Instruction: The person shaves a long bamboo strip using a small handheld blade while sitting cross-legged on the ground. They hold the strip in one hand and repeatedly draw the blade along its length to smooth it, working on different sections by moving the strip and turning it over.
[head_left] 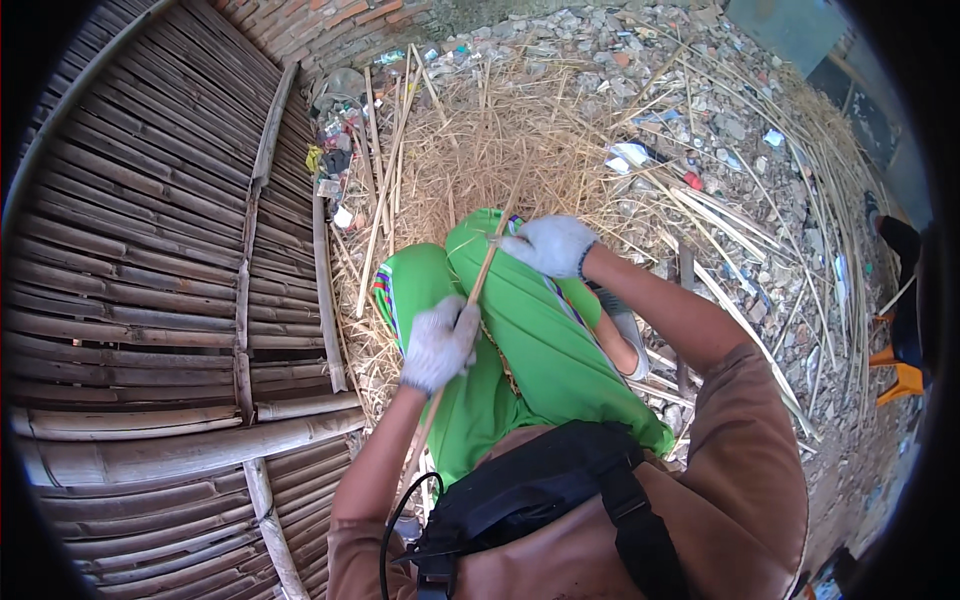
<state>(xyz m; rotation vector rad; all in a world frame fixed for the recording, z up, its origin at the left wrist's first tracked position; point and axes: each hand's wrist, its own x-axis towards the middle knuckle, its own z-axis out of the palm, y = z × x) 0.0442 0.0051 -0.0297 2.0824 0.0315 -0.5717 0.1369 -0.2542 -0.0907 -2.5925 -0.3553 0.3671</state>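
My left hand [440, 343] wears a pale work glove and is closed around a thin bamboo strip [486, 262] that slants up across my green-clad knees [520, 320]. My right hand [549, 244], also gloved, is closed on the same strip higher up, just above the knee. Whether the right hand also holds a tool against the strip I cannot tell. The strip's far end runs on toward a heap of straw-coloured shavings [500, 150]. Its lower end passes under my left forearm.
A wall of split bamboo slats [150, 280] fills the left side, with a thick pole [200, 450] across its base. Loose bamboo sticks [740, 230] lie over rubble and litter at the right. An orange object [900, 380] stands at the far right edge.
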